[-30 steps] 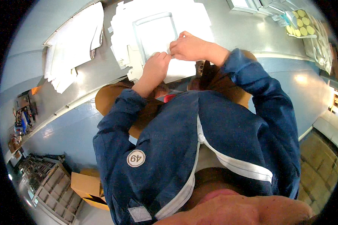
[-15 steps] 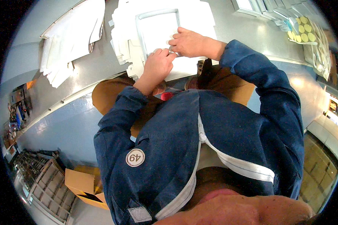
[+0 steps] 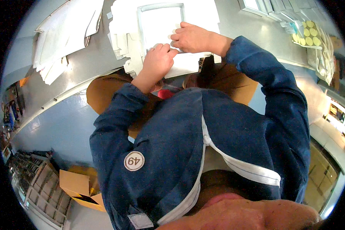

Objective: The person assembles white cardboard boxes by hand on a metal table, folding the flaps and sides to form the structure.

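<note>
White flat tray is lying under both hands; my left hand and right hand are pinching its near edge. Paper stack, left of them, is looking unprocessed.

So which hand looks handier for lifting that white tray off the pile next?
Probably the right hand: it already lies across the white tray's near corner, while the left hand rests lower, on the paper sheets.
</note>
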Available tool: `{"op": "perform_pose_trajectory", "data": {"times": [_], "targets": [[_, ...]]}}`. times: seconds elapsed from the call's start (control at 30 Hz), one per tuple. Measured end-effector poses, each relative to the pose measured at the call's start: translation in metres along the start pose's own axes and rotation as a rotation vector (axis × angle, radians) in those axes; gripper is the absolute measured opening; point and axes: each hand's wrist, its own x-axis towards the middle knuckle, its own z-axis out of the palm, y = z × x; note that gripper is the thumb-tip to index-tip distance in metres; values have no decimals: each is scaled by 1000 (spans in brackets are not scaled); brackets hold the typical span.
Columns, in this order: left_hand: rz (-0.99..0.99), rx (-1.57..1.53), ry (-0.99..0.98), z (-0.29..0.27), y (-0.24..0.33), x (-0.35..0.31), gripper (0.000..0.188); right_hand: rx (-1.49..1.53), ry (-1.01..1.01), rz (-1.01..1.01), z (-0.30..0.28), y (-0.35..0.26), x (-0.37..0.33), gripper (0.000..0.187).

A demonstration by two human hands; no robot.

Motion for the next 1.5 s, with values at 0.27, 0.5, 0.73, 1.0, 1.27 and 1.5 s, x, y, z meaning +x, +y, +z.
{"op": "perform_pose_trajectory", "data": {"times": [0.27, 0.5, 0.73, 1.0, 1.27, 1.5], "targets": [[7, -4, 20, -3, 0, -1, 24, 94, -44, 37, 3, 10, 2, 8], [-26, 21, -26, -2, 0, -1, 26, 233, -31, -27, -4, 21, -7, 6], [-16, 17, -8, -1, -1, -2, 26, 162, -128, 19, -1, 14, 4, 9], [-42, 31, -16, 0, 0, -2, 25, 36, -153, 34, -5, 8, 3, 16], [-12, 17, 23, 1, 1, 0, 24, 56, -70, -13, 3, 13, 2, 15], [0, 15, 37, 3, 1, -2, 18, 20, -156, -56, 0, 10, 7, 16]]}}
